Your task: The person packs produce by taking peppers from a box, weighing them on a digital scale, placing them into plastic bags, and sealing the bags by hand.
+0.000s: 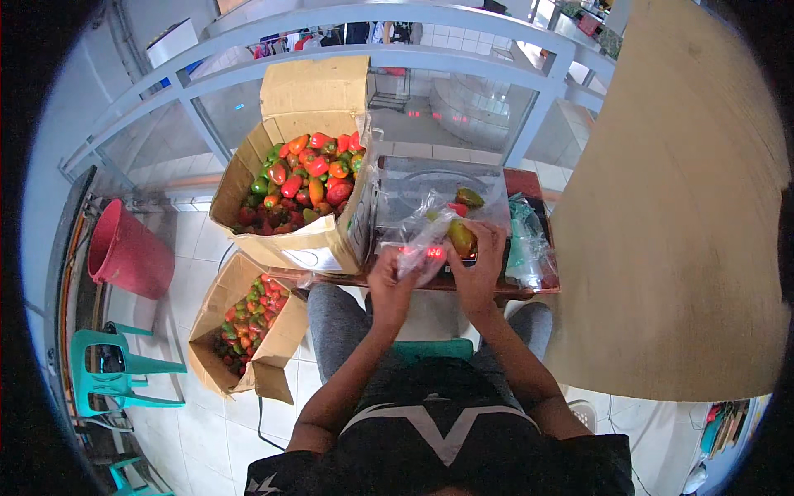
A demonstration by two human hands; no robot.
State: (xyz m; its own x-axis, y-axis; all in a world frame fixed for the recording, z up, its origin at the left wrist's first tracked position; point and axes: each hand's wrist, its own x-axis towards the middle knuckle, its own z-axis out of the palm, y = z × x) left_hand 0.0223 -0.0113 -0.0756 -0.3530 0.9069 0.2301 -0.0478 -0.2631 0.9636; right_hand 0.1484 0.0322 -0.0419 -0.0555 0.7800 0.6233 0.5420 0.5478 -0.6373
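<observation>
White floor tiles (pixel 198 422) spread under a seated person, with a green plastic chair (pixel 112 372) and a tipped red bucket (pixel 124 250) at the far left. Next comes a cardboard box on the floor (pixel 248 331) filled with red, green and orange peppers, and above it a bigger open box of peppers (pixel 299 186) resting on the left end of a low table (pixel 496 289). At the middle, the left hand (pixel 390 281) is closed on the edge of a clear plastic bag (pixel 426 227), holding it up over a scale (pixel 442 194). Just to its right, the right hand (pixel 480 260) grips a yellowish pepper (pixel 461 237) at the bag's mouth. More clear bags (pixel 528 236) lie beside it, and a wide tan board (pixel 678 207) fills the right side.
</observation>
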